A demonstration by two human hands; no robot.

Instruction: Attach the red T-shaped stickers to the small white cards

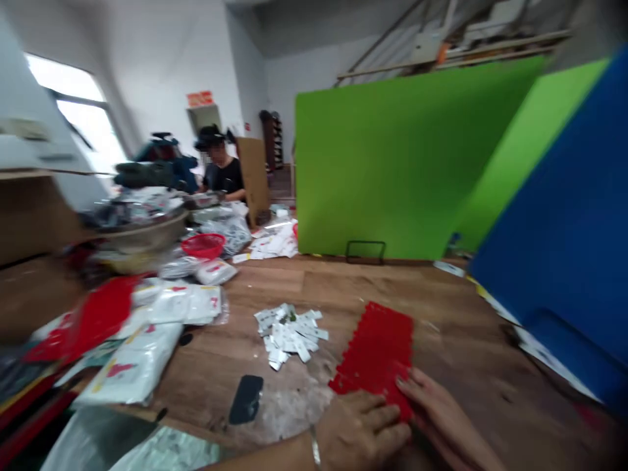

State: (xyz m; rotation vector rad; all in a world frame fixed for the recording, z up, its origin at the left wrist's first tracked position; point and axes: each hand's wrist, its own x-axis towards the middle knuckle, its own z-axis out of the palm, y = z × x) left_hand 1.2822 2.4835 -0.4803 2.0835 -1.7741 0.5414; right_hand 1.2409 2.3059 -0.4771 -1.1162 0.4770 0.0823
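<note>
A red rectangular sheet (375,347) with a notched left edge lies on the wooden table, its near end between my hands. Across its near left corner lies my left hand (360,428), fingers bent over the edge and closed on it; a thin bracelet circles the wrist. On the right side my right hand (436,409) pinches the near edge, thumb on top and the other fingers mostly hidden. Left of the sheet is a loose pile of small white and silvery strips (289,333). A dark flat rectangular object (246,399) rests nearer me, beside a clear crumpled plastic bag (287,412).
Green partition boards (392,163) stand behind the table, with a blue board (569,248) at right. White printed packets (140,360), a red basket (203,245) and a heaped large bowl (142,235) crowd the left. A person (226,173) sits beyond.
</note>
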